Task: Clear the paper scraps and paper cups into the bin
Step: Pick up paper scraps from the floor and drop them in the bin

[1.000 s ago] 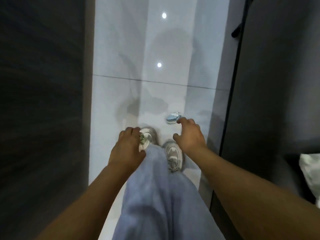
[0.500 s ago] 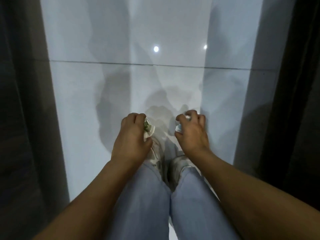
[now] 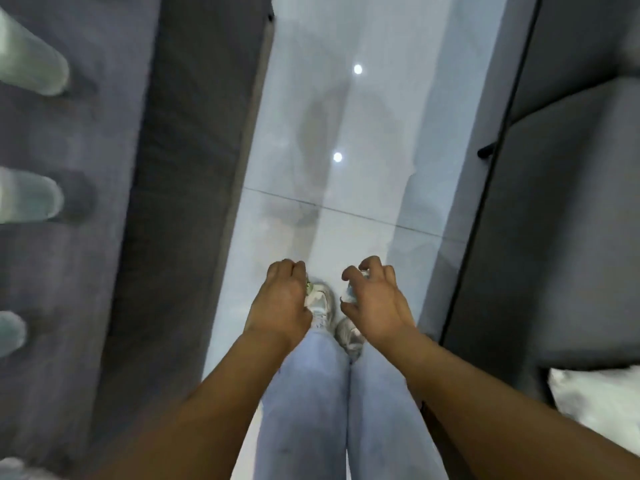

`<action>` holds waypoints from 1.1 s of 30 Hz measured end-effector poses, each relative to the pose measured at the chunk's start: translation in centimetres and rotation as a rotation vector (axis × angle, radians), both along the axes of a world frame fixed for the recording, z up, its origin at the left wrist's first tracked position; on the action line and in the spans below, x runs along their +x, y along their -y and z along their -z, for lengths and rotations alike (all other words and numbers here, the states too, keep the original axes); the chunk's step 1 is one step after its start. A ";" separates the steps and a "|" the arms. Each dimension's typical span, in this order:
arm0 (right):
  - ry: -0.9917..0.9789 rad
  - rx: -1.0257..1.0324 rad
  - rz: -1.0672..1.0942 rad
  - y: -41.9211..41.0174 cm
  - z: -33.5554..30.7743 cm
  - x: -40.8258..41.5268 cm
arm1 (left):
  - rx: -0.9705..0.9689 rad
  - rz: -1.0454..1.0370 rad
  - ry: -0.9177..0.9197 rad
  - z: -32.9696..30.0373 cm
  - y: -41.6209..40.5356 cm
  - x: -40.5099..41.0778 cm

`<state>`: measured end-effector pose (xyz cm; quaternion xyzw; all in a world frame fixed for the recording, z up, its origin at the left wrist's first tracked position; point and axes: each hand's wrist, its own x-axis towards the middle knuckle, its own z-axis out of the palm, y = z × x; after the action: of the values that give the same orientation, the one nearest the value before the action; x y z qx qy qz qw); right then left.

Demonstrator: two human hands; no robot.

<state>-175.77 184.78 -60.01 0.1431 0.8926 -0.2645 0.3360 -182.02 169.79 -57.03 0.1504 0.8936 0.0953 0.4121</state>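
My left hand is curled around a crumpled paper scrap with green print, which peeks out past the knuckles. My right hand grips a crushed white and light-blue paper cup between thumb and fingers. Both hands hover above my shoes over the glossy white floor. Several pale paper cups stand blurred on the dark surface at the far left. No bin is in view.
A dark grey sofa or bench runs along the left of the narrow white tiled floor strip. Dark grey furniture with a black frame lines the right. A white crumpled thing lies at the lower right.
My right hand picked the blue-white cup off the floor and now holds it raised. The view swung, bringing the cups on the left surface into sight. My left hand kept its scrap.
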 end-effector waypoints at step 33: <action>-0.275 -0.072 -1.334 34.4 -42.0 19.6 | -0.312 -1.114 -0.304 -39.3 25.6 40.0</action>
<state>-156.15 150.37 -18.05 -0.4841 0.8149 -0.0461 0.3154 -141.98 144.18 -17.70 -0.3912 0.8903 0.1420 0.1850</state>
